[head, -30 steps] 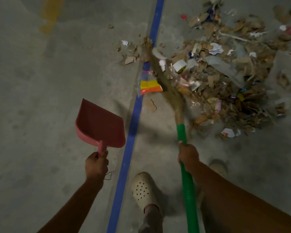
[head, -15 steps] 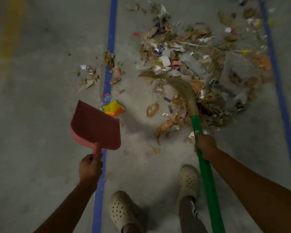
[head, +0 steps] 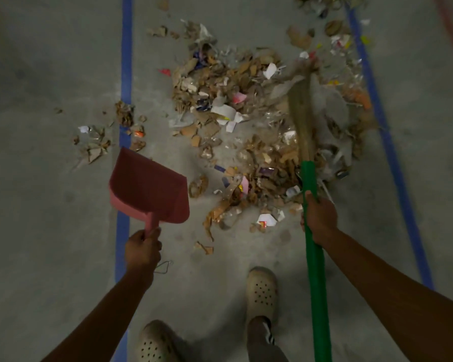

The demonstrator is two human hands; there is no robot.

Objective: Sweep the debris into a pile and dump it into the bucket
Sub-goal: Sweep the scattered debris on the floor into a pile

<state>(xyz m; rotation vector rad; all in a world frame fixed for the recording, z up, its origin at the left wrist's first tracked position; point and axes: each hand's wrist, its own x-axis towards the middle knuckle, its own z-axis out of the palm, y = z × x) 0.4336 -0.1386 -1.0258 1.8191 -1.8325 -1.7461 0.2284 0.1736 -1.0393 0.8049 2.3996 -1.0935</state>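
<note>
Concrete floor (head: 50, 74) holds debris (head: 236, 121); left hand (head: 142, 250) grips empty dustpan (head: 152, 186).

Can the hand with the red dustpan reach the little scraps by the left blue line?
Probably yes. The left hand holds the dustpan just short of those scraps, with bare floor between.
</note>
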